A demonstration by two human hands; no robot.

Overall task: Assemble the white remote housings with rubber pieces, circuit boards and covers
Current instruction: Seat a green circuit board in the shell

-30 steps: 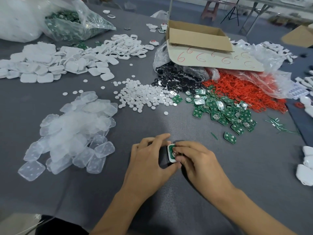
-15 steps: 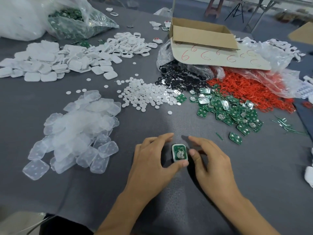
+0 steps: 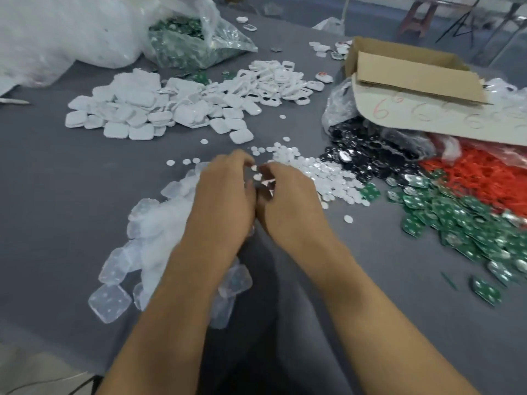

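Far left, a big white plastic bag (image 3: 57, 32) slumps on the grey table (image 3: 42, 195), and beside it sits a clear bag (image 3: 199, 44) stuffed with green boards. In front of those is a heap of white housings (image 3: 128, 109), far too many to count, running into a tangle of white ring frames (image 3: 271, 78). Nearer, there's the pile of translucent rubber pads (image 3: 154, 223), dozens of them, with one pad (image 3: 109, 302) lying flat at its near-left corner. Bare cloth shows to the left of it, down to the table's near edge at bottom-left. Three loose discs (image 3: 185, 161) sit in a row just beyond the pads. Now the hands: left hand (image 3: 225, 195) and right hand (image 3: 288, 201) are pressed side by side, backs up, fingers curled forward over the near-left fringe of the white disc pile (image 3: 322, 172). A small shiny thing (image 3: 267, 183) glints between the fingers, but it's blurred, so I can't say what it is, which hand has it, or which way its long axis runs. Both forearms reach in from the bottom, the left one crossing the pads, with bare cloth between them. One stray disc (image 3: 348, 219) lies alone, right of the right wrist. Further right, black round pieces (image 3: 365, 155) spill from plastic. One cardboard box (image 3: 410, 72) stands behind them with red scrawl on its flap. Then comes a red heap (image 3: 479, 178), and green circuit boards (image 3: 456, 220) fan out to the right edge, with a single board (image 3: 486, 290) lying apart, nearest the person.
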